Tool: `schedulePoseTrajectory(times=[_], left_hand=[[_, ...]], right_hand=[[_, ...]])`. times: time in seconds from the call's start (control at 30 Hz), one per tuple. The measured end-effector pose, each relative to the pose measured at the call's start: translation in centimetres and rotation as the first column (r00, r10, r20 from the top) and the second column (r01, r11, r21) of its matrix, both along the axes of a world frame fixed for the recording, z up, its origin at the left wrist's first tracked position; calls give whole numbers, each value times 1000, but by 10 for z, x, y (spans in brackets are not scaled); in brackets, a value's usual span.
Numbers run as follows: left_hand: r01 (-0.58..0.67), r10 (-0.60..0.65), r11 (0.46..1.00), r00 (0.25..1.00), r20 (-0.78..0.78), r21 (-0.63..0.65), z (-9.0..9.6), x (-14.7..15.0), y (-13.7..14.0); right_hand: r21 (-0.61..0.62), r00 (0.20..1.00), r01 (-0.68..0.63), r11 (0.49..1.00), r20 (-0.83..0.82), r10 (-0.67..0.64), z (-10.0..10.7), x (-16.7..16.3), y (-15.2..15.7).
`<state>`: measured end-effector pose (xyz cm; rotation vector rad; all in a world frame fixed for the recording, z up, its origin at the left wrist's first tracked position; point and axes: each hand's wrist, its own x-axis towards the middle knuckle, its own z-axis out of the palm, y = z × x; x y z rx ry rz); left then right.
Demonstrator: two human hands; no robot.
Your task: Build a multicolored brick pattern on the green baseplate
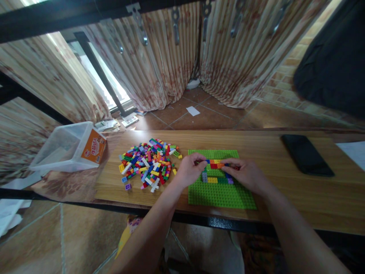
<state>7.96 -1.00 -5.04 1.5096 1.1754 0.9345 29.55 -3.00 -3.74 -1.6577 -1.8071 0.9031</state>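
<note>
A green studded baseplate [222, 197] lies on the wooden tabletop, with coloured toy bricks set on it in a rectangular outline. The near side of that outline shows a yellow brick [212, 180] between grey and green ones. Along the far side runs a row of orange, yellow, red and blue bricks [216, 164]. My left hand [191, 168] pinches the left end of this row by a blue brick, thumb and forefinger together. My right hand [245, 172] has its fingers closed on the right end. The fingers partly hide both ends, and whether the row is pressed down I cannot tell.
Left of the baseplate spreads a pile of loose toy bricks [151, 161]. A clear plastic box [68, 148] with an orange label lies on its side at the far left. To the right lies a black phone [306, 155], with white paper [353, 152] at the edge.
</note>
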Motion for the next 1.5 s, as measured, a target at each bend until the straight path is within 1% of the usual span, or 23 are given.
schedulePoseTrajectory(times=[0.2, 0.3, 0.43, 0.6, 0.77, 0.83, 0.9, 0.97, 1.17, 1.23, 1.37, 1.5], left_hand=[[5, -5, 1000, 1000, -28, 8, 3, -2, -1], [3, -3, 1000, 999, -39, 7, 4, -2, -1], [12, -12, 1000, 998, -61, 12, 4, -2, -1], [16, -15, 1000, 998, -57, 11, 3, -2, -1], [13, -12, 1000, 998, -57, 16, 2, -2, 0], [13, -12, 1000, 998, -58, 20, 3, -2, 0], [14, -13, 1000, 998, -59, 18, 3, -2, 0], [15, -14, 1000, 998, -60, 16, 4, -2, 0], [8, -8, 1000, 997, -78, 5, 4, -2, -1], [10, -10, 1000, 996, -86, 5, 4, -2, -1], [16, -15, 1000, 996, -83, 14, 5, -3, -1], [20, -19, 1000, 997, -77, 5, 6, -2, -2]], right_hand=[[-37, 996, 10, 999, -93, -13, -7, 1, 1], [-38, 996, 16, 999, -88, -19, -10, 2, 2], [-27, 996, 53, 998, -70, -54, -8, 0, 3], [29, 998, 65, 997, -7, -65, -4, -1, 2], [108, 997, 33, 994, 65, -40, -5, 0, 1], [120, 996, 22, 993, 80, -32, -6, 1, 0], [109, 997, 12, 994, 73, -20, -6, 1, 0], [73, 999, 12, 997, 37, -15, -6, 1, -1], [-25, 977, 62, 998, -205, -66, -9, 0, 0], [-44, 974, 61, 997, -217, -69, -10, 0, 1], [-42, 979, 83, 996, -181, -89, -10, 0, 1], [-53, 982, 67, 996, -173, -75, -11, 3, 0]])
